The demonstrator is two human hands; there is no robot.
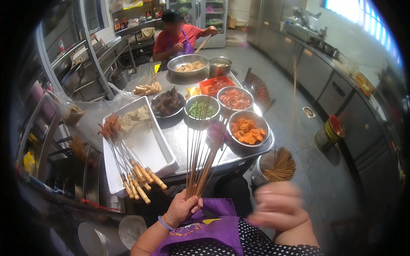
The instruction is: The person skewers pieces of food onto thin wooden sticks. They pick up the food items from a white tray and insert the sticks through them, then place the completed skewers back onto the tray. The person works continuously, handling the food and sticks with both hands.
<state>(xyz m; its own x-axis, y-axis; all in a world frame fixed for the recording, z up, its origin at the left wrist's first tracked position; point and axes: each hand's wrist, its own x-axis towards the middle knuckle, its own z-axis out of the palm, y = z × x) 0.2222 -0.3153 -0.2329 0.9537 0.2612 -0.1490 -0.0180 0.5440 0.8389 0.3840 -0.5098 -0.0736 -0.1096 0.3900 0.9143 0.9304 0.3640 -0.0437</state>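
Note:
My left hand [189, 203] grips a fanned bunch of thin wooden skewers [198, 160] by their lower ends, pointing up over the table edge. Blurred by motion, my right hand [280, 206] is raised at the right with its fingers curled; whether it holds anything cannot be told. Beyond it, a white bucket [257, 171] holds many more skewers [282, 164]. On the metal table [173, 128] stand bowls of orange marinated pieces [248, 130], green pieces [201, 109], reddish meat [234, 98] and dark pieces [168, 102].
A stack of white trays [160, 145] at the left bears wooden-handled metal skewers [137, 179] with reddish meat. Across the table a person [179, 38] works near a large metal bowl [188, 72]. A woven chair [258, 88] and a bin [326, 136] stand right.

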